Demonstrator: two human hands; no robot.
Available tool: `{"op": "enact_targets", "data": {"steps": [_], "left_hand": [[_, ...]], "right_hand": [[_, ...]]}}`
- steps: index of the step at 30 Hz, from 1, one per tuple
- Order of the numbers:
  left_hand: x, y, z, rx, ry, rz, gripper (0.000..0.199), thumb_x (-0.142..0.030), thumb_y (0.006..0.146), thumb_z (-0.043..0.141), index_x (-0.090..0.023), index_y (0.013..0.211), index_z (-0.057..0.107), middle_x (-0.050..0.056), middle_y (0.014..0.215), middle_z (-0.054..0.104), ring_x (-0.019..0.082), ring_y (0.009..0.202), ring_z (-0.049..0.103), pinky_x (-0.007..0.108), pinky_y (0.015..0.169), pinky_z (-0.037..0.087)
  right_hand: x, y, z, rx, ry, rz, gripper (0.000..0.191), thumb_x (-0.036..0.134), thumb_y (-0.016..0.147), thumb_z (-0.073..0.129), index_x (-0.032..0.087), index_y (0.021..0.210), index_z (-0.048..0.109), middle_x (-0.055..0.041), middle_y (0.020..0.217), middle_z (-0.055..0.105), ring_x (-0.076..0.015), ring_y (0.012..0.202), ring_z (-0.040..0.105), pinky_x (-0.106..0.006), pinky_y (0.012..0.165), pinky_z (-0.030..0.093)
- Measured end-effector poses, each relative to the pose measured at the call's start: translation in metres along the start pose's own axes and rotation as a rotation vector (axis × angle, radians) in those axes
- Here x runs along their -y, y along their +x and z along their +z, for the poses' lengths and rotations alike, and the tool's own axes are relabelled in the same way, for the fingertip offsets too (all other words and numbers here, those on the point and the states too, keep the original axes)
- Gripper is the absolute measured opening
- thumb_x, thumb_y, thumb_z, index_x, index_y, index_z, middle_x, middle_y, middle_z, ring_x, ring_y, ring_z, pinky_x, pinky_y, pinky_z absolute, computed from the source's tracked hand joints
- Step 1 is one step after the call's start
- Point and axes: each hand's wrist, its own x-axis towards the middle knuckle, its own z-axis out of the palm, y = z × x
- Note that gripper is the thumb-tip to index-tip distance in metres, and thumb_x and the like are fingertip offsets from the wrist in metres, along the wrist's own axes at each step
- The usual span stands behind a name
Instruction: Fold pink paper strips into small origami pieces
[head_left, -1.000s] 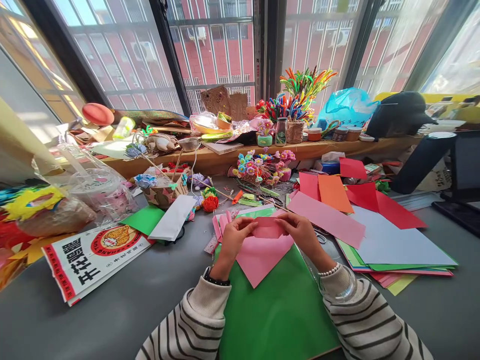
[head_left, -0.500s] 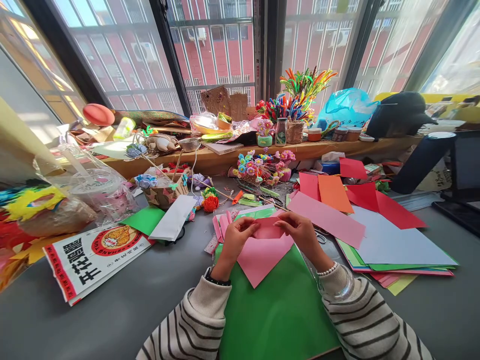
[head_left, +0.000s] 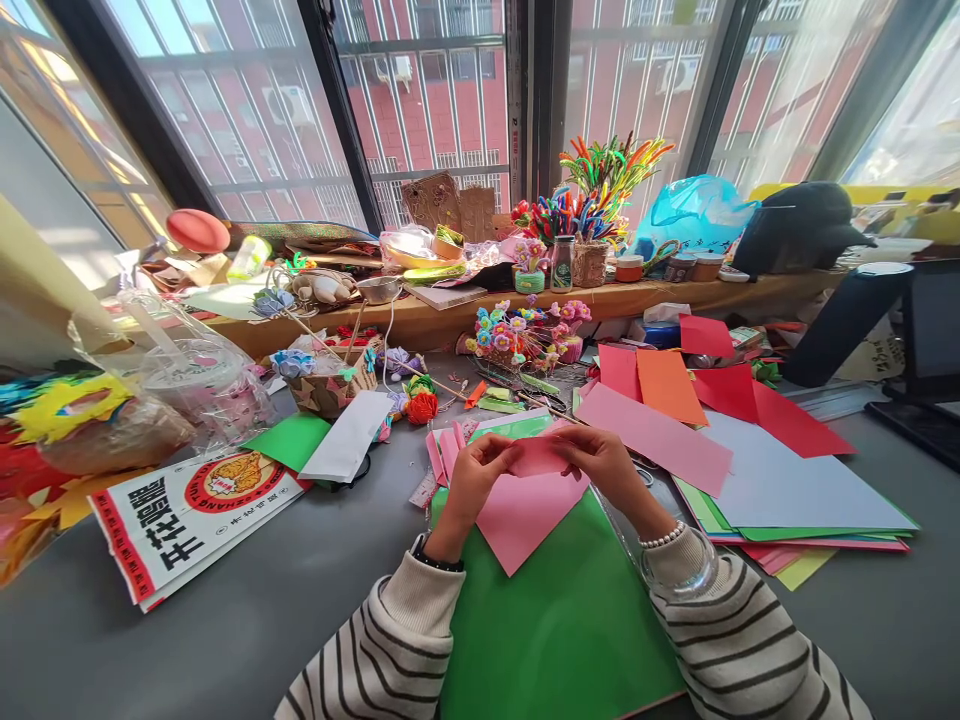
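Note:
A small piece of pink paper [head_left: 538, 457] is held up between my two hands. My left hand [head_left: 480, 475] pinches its left end with thumb and fingers, and my right hand [head_left: 604, 465] pinches its right end. Beneath it a larger pink sheet [head_left: 517, 525], one corner pointing toward me, lies on a green sheet [head_left: 555, 630]. Folded pink strips [head_left: 444, 450] rest just left of my left hand. To the right of my right hand lies a long pink sheet [head_left: 652, 440].
White and coloured sheets [head_left: 802, 480] are stacked at right, with red and orange paper [head_left: 670, 385] behind. Scissors [head_left: 643, 477] lie partly hidden by my right hand. A printed paper bag [head_left: 210, 515] is at left. Craft flowers [head_left: 517, 335] stand before a cluttered window ledge [head_left: 442, 318].
My right hand has shifted slightly at the right end of the small pink paper, its fingers lying a little differently. My left hand keeps its pinch almost unmoved.

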Motion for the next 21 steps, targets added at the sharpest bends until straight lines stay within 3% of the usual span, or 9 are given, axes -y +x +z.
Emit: {"op": "enact_targets", "data": {"steps": [6, 12, 21], "left_hand": [[-0.0035, -0.0007, 0.0033, 0.124, -0.054, -0.104, 0.029, -0.038, 0.062, 0.06, -0.013, 0.077, 0.061, -0.001, 0.065, 0.054, 0.011, 0.057, 0.052, 0.024, 0.051, 0.048], [-0.0042, -0.001, 0.0053, 0.13, -0.041, -0.175, 0.034, -0.043, 0.066, 0.054, -0.01, 0.076, 0.061, 0.001, 0.058, 0.055, 0.011, 0.052, 0.054, 0.023, 0.049, 0.049], [-0.0025, 0.0003, 0.0014, 0.123, -0.007, -0.093, 0.026, -0.034, 0.065, 0.059, -0.012, 0.078, 0.061, 0.001, 0.068, 0.057, 0.013, 0.064, 0.055, 0.027, 0.06, 0.051]], "right_hand": [[-0.002, -0.0013, 0.0019, -0.017, 0.005, 0.005, 0.023, 0.033, 0.068, 0.056, 0.017, 0.081, 0.066, -0.0028, 0.07, 0.062, -0.007, 0.043, 0.05, -0.02, 0.038, 0.042], [-0.0021, -0.0024, 0.0041, 0.015, 0.011, -0.015, 0.018, 0.031, 0.068, 0.057, 0.018, 0.076, 0.067, -0.0013, 0.063, 0.062, -0.0073, 0.043, 0.05, -0.02, 0.037, 0.042], [0.0013, -0.001, 0.0029, 0.054, 0.001, -0.001, 0.023, 0.031, 0.066, 0.059, 0.015, 0.082, 0.064, -0.0026, 0.067, 0.061, -0.0087, 0.047, 0.053, -0.02, 0.041, 0.043]]}}
